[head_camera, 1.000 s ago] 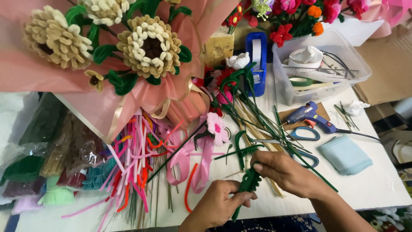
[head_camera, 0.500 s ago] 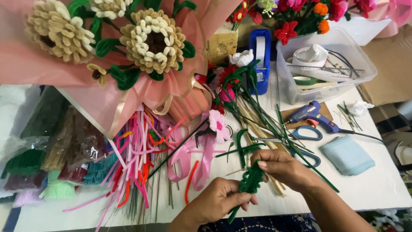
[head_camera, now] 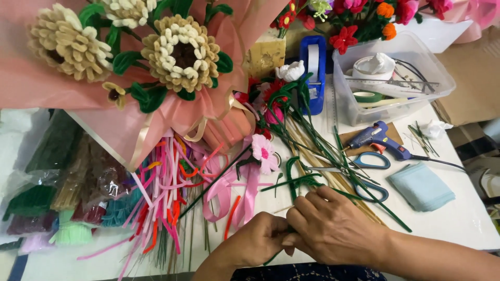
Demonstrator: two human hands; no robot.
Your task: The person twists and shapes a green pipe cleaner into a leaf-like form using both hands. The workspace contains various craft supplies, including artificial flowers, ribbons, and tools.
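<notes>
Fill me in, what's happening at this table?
A person is working a green pipe cleaner at the near table edge. The left hand and right hand are pressed together around it, pinching its lower part. Loose pink and orange pipe cleaners lie to the left, a blue glue gun and scissors to the right.

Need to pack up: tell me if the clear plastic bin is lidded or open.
Open: the clear plastic bin shows no lid, tape rolls exposed inside.

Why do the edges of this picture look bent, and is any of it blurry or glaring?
Head view: a wide lens bows the white table edge at the right; light is soft and even, shadows faint; mild glare on the clear plastic bags of chenille stems; the left hand and right hand look only slightly soft.
</notes>
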